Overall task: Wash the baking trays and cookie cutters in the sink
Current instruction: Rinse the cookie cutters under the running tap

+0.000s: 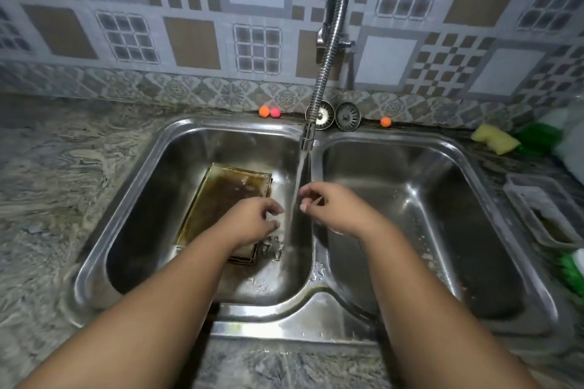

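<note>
Stained baking trays [221, 199] are lying stacked in the left basin of the sink [221, 123], with cookie cutters [272, 246] sitting at their five o'clock corner, likely awaiting their turn. The left hand [256, 221] and right hand [331, 210] are meeting at the water [300, 174] running from the twelve o'clock faucet [307, 136]. Their fingers are curling, but I cannot tell whether they are pinching anything.
</note>
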